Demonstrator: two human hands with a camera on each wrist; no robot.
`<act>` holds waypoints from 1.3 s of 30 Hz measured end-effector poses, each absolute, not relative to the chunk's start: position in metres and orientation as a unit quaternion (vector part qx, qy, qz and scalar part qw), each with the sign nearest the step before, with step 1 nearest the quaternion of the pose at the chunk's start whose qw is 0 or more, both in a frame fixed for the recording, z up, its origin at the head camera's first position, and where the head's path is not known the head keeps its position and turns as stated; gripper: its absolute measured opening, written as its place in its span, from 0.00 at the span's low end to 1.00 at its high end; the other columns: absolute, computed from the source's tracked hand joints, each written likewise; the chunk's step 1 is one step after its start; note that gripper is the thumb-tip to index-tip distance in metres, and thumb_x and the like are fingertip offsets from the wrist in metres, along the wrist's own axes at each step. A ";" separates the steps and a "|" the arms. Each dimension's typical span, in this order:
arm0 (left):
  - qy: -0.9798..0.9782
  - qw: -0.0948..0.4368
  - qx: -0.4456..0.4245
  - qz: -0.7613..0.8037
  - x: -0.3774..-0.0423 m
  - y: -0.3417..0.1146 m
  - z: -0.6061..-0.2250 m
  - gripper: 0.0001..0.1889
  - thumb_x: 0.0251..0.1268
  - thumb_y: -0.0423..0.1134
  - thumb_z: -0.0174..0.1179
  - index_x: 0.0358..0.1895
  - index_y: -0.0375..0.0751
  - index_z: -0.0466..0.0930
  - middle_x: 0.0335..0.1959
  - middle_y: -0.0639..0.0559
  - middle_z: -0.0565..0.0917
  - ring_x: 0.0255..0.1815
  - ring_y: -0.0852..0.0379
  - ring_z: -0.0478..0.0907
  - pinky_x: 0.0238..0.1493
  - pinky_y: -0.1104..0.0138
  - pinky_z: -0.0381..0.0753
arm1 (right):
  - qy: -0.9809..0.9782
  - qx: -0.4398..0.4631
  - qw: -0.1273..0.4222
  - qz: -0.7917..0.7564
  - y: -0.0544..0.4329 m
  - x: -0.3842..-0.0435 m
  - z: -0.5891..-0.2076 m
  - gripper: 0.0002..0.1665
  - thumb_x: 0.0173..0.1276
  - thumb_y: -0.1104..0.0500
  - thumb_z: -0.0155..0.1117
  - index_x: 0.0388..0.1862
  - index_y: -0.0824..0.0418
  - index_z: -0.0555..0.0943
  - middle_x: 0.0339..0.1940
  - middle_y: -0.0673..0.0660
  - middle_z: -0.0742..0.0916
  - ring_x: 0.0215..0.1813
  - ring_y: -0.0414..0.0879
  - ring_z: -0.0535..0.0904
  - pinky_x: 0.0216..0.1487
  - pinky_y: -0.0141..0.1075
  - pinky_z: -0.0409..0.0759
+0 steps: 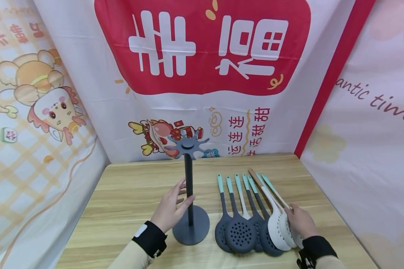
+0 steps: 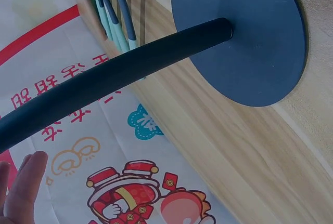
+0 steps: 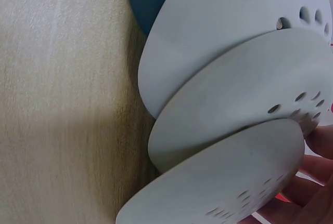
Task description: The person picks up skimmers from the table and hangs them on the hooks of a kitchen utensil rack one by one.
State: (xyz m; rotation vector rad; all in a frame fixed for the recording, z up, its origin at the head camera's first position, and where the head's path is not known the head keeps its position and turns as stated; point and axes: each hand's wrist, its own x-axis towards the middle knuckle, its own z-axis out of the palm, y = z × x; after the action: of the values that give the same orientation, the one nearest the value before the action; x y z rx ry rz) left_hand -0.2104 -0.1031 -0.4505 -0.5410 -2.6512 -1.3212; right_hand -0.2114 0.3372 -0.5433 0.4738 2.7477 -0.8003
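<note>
A dark grey utensil stand has a round base [image 1: 196,233], an upright pole [image 1: 188,172] and a star-shaped hook top [image 1: 188,145]. My left hand [image 1: 171,207] is at the pole, thumb in front and loosely bent fingers beyond; firm contact cannot be made out. Several skimmers with mint handles lie side by side, dark grey ones [image 1: 241,233] on the left, white ones [image 1: 277,229] on the right. At the row's right end my right hand [image 1: 302,221] pinches the outermost white skimmer [image 3: 218,177] near where handle meets head. Its head overlaps the neighbouring white one.
Everything stands on a wood-grain table [image 1: 128,209]. Behind it hangs a printed white and red cloth [image 1: 202,82], with more printed cloth [image 1: 367,149] at both sides. One white skimmer has a brown handle end [image 1: 254,177].
</note>
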 end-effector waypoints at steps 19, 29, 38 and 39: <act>-0.864 0.110 -0.208 -0.445 -0.214 -0.097 -0.451 0.28 0.71 0.43 0.60 0.70 0.39 0.66 0.54 0.47 0.82 0.50 0.49 0.83 0.47 0.66 0.88 | 0.945 0.161 0.106 -0.264 0.334 -0.213 -0.539 0.30 0.81 0.54 0.44 0.67 0.78 0.65 0.53 0.75 0.81 0.53 0.65 0.80 0.53 0.58 0.80; -0.864 0.122 -0.200 -0.447 -0.215 -0.093 -0.449 0.23 0.72 0.40 0.59 0.67 0.41 0.70 0.50 0.49 0.84 0.47 0.52 0.85 0.42 0.68 0.89 | 0.937 0.179 0.110 -0.279 0.335 -0.215 -0.537 0.31 0.80 0.53 0.46 0.67 0.77 0.65 0.56 0.76 0.80 0.55 0.67 0.78 0.55 0.59 0.79; -0.867 0.122 -0.193 -0.442 -0.215 -0.090 -0.448 0.20 0.72 0.40 0.58 0.63 0.40 0.72 0.49 0.46 0.85 0.47 0.51 0.85 0.41 0.68 0.89 | 0.926 0.192 0.101 -0.308 0.334 -0.214 -0.539 0.31 0.79 0.54 0.48 0.67 0.78 0.65 0.53 0.76 0.80 0.51 0.64 0.79 0.52 0.55 0.81; -0.868 0.122 -0.193 -0.441 -0.215 -0.090 -0.447 0.19 0.72 0.40 0.58 0.63 0.40 0.72 0.49 0.46 0.85 0.47 0.51 0.85 0.41 0.67 0.89 | 0.925 0.194 0.100 -0.311 0.334 -0.213 -0.539 0.31 0.79 0.54 0.48 0.67 0.78 0.65 0.53 0.76 0.80 0.52 0.64 0.79 0.52 0.55 0.81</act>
State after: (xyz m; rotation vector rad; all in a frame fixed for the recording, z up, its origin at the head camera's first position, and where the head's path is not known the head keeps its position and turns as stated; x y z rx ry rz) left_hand -0.2154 -0.0900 -0.4475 -0.5635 -2.5325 -1.2884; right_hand -0.2134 0.3338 -0.5389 0.5748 2.7331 -0.9197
